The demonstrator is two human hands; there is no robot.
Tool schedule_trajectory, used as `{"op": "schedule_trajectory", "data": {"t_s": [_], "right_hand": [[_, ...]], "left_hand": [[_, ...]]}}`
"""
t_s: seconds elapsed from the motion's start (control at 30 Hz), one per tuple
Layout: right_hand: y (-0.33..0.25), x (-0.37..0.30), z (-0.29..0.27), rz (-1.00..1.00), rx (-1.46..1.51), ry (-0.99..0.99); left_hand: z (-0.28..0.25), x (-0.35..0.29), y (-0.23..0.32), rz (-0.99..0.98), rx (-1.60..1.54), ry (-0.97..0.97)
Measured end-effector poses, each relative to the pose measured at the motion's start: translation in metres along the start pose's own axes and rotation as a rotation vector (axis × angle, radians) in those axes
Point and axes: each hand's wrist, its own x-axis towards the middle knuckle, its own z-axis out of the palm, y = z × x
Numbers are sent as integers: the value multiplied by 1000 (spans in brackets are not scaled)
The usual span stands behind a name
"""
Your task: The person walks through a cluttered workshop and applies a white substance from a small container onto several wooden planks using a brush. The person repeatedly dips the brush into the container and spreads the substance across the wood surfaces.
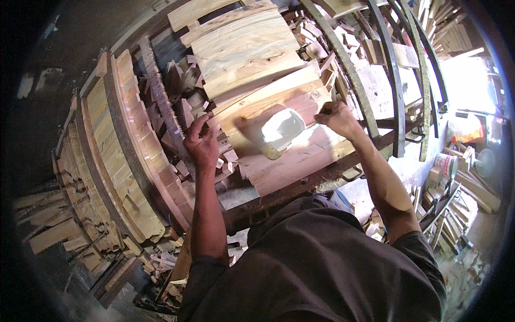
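Head view: left hand fingers spread, pressing the plank edge; right hand fingers pinch something small I cannot make out. Between them a blurred brush crosses the reddish plank beside a white tub. Coating looks partly done; pale boards beyond remain bare. A round labelled tin stands at the right.

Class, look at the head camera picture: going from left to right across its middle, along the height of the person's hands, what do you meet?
Curved wooden frame of slats → heap of small wood offcuts → left hand → blurred brush → white patch on the planks → right hand → curved dark metal bands → small tin can.
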Motion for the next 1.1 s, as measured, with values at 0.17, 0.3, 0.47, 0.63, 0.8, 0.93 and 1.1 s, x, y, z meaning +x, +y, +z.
{"op": "schedule_trajectory", "data": {"t_s": [0.17, 0.3, 0.47, 0.63, 0.8, 0.93, 1.1], "right_hand": [[-1, -11, -24, 59, 439, 159], [-38, -15, -35, -49, 750, 137], [-110, -17, -22, -199, 811, 160], [-151, -10, -4, -398, 585, 207], [-164, -4, 10, -446, 505, 236], [-145, 10, 7, -438, 402, 265], [-116, 36, 4, -444, 445, 326]], "left_hand": [[1, -2, -5, 29, -15, 7], [0, -1, 0, 12, -39, 35], [0, 5, 23, 155, -49, 10], [0, 7, 29, 95, 2, -18], [3, 7, 24, 137, -33, 3], [2, 5, 18, 101, -113, 5], [0, 6, 13, 115, -58, -6]]}}
